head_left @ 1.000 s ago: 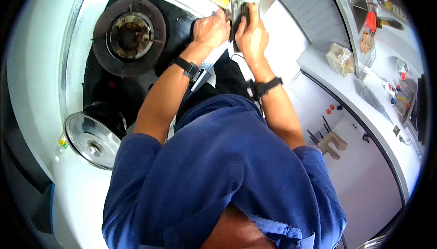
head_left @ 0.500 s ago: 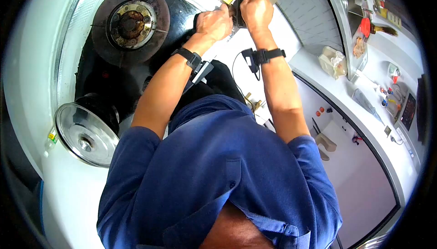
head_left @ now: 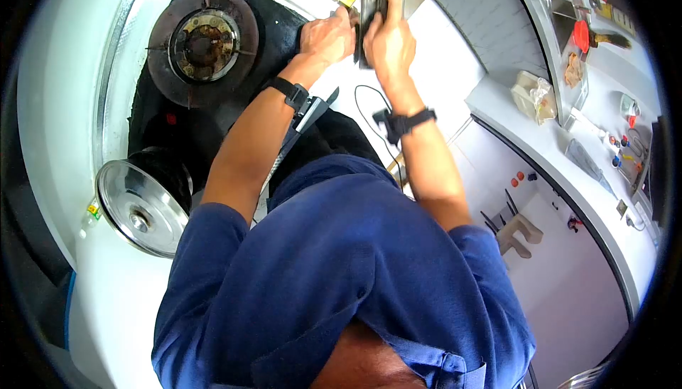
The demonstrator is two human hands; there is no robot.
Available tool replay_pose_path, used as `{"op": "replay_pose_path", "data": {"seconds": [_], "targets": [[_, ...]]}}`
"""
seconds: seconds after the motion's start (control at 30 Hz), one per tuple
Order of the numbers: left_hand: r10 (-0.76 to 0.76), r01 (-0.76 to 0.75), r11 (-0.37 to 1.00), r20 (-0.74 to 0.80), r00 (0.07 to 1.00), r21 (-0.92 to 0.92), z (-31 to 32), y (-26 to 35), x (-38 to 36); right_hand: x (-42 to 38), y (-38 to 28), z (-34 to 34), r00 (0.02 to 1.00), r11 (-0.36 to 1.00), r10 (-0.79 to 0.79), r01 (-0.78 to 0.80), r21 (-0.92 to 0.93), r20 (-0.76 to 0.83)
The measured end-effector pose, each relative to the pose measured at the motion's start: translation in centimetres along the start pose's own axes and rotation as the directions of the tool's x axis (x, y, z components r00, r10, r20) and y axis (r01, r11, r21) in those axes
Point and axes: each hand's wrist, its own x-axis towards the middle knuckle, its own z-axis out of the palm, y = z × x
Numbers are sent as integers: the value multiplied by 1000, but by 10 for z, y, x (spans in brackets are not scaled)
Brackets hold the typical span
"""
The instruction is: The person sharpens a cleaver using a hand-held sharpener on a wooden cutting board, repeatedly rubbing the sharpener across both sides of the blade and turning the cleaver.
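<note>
My right hand (head_left: 390, 44) is gripping a flat rectangular block (head_left: 367, 16); my left hand (head_left: 327, 38) is curling nearby, its hold unclear.

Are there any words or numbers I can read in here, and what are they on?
There are none that I can read.
Green and yellow label at the left: too small.
Yellow patch at the far right: too small and blurred to tell if it has writing.
</note>
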Motion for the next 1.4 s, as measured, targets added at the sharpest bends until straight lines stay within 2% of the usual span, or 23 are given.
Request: {"op": "replay_pose_path", "data": {"seconds": [0.07,0.13,0.2,0.27,0.33,0.4,0.47,0.57,0.6,0.8,0.87,0.93,1.0,1.03,1.07,1.13,1.2,1.23,1.33,1.4], "targets": [[2,-3,1000,56,998,6,0,-2,-1,-9,5,8,999,1000,-7,9,25,-51],[35,-36,999,71,997,7,-3,-4,0,9,2,10,996,999,-14,11,-34,-87],[72,-79,995,108,992,67,-5,-6,2,43,-3,18,985,999,-46,43,-26,-164],[70,-77,995,121,990,56,-8,-6,1,46,-3,19,981,997,-79,73,-38,-178],[68,-73,997,129,989,38,-7,-6,1,16,1,11,994,999,-20,16,-43,-111],[38,-40,999,120,992,18,-7,-5,4,-13,7,8,994,999,-39,41,17,-102],[54,-58,998,119,991,30,-8,-4,1,-5,14,12,987,994,-105,101,-40,-119],[69,-72,997,86,994,40,-2,-8,1,56,3,18,996,997,-45,40,-61,-78],[80,-82,996,60,995,27,-1,-8,0,70,-1,18,991,992,-87,77,-97,-102],[9,-10,1000,90,996,1,-9,-2,3,-16,8,5,996,998,-49,51,29,-72],[23,-31,997,118,993,64,-9,0,-1,1,14,7,996,994,-86,83,-69,-36],[30,-41,995,117,993,96,-6,-2,0,46,11,17,990,990,-96,84,-116,-99],[29,-37,995,95,995,90,-7,-1,-1,68,-19,-5,996,998,66,-65,-13,59],[35,-45,995,100,994,92,-6,-1,-2,64,-4,11,996,994,-39,30,-104,-84],[16,-26,996,115,993,87,-6,0,-3,48,2,11,999,999,-16,14,-45,-44],[-18,13,999,131,991,39,-11,3,0,0,12,8,994,997,-75,76,3,-80],[-33,29,999,159,987,32,-13,5,-1,-22,16,10,995,999,-52,53,11,-89],[-34,28,999,169,985,36,-10,3,-1,-12,17,11,986,992,-122,121,-22,-113],[19,-29,996,113,993,87,-5,-1,-1,56,4,13,1000,996,-10,8,-90,-22],[45,-52,995,82,996,86,-3,-4,0,120,2,7,1000,1000,7,-7,-8,-29]]}}
